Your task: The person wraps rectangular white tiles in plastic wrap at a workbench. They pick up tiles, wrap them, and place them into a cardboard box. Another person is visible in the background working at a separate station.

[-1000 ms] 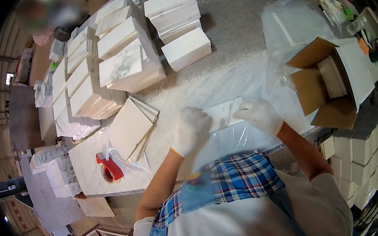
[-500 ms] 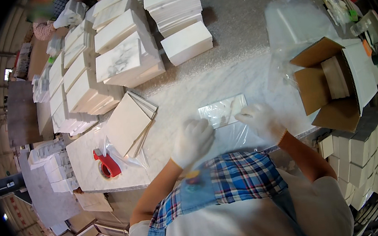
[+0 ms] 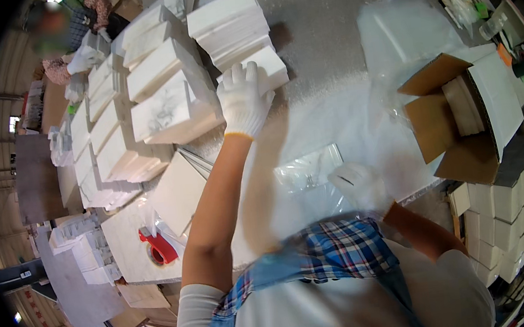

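My left hand (image 3: 244, 98), in a white knit glove, reaches forward to a short stack of white marble tiles (image 3: 272, 68). Its fingers lie stretched out against the stack's near left part, with the thumb apart; no tile is lifted. Nearer me, a marble tile in a clear plastic bag (image 3: 310, 168) lies flat on the worktop, the bag's loose end toward my apron. Beside its right end is my right hand (image 3: 359, 185), also gloved, slightly blurred, with its fingers pointing left. Whether those fingers pinch the bag cannot be made out.
Tall rows of marble tiles (image 3: 173, 106) stand at the left. Large tiles (image 3: 178, 188) and a red tape dispenser (image 3: 157, 246) lie nearer. At right are an open cardboard box (image 3: 442, 116) with tiles inside and clear plastic bags (image 3: 407, 27). A co-worker's gloved hand (image 3: 83, 58) is far left.
My left hand has left the bagged tile and moved forward to the short tile stack. My right hand has drawn slightly down, staying by the bagged tile.
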{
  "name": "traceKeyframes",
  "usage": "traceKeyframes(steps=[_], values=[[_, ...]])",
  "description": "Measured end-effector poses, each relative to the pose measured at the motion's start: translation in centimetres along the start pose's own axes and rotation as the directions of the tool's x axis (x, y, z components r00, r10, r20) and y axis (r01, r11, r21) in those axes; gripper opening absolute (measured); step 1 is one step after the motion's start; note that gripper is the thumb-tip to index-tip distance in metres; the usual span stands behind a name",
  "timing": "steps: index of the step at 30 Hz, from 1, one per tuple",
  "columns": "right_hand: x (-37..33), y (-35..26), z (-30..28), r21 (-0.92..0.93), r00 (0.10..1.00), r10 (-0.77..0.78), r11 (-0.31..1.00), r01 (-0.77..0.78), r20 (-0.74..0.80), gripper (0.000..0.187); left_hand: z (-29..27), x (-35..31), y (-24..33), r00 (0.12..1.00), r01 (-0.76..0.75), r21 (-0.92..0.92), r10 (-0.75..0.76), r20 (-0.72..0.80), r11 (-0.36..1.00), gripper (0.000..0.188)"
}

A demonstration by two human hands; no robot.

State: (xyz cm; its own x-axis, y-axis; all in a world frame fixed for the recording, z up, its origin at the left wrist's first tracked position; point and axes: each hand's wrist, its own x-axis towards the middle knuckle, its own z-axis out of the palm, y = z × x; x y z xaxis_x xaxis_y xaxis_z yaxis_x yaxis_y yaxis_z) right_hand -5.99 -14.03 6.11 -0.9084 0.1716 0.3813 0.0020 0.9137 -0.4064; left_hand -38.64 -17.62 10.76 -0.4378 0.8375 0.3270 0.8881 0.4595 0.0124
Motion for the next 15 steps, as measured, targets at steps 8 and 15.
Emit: traceKeyframes(steps=[8, 15], values=[[-0.2, -0.3, -0.1, -0.052, 0.999, 0.042, 0.998, -0.043, -0.022, 0.029, 0.4, 6.7, -1.8, 0.856, 0.083, 0.051, -0.097, 0.508, 0.995, 0.084], [0.0, -0.3, -0.5, -0.058, 0.999, 0.024, 0.998, -0.026, -0.034, 0.028, 1.7, 4.2, -1.9, 0.990, -0.005, 0.122, -0.012, 0.142, 0.992, 0.085]])
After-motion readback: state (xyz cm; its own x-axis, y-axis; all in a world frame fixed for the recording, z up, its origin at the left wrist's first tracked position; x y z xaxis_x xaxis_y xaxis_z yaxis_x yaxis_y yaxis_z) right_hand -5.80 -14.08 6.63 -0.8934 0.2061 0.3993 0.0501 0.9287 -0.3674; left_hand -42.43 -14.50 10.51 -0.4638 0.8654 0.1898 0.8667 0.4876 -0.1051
